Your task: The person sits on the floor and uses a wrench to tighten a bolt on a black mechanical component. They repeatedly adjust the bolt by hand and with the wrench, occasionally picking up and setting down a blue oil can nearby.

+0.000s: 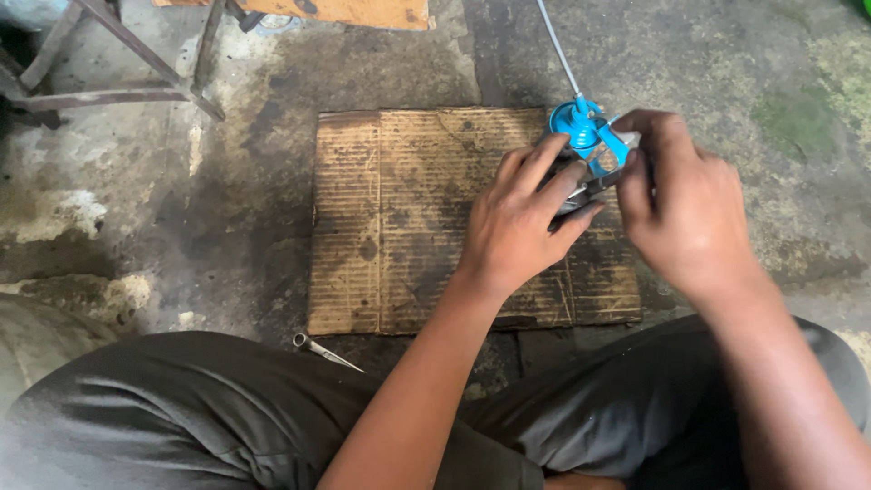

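Note:
My left hand (524, 222) grips a dark metal part (581, 192) over the right side of a stained sheet of cardboard (408, 218). Most of that part is hidden behind my fingers. My right hand (680, 204) is closed on the blue oil can (588, 134), fingers on its blue lever, right next to the dark part. A thin pale tube (555, 50) runs from the can's top up and away to the frame's upper edge. The two hands almost touch.
The cardboard lies on a dirty concrete floor (181, 209). A small metal wrench (325, 351) lies near my knee. Rusty metal legs (136, 63) stand at the upper left, a wooden board (354, 13) at the top. My trousered legs (209, 408) fill the bottom.

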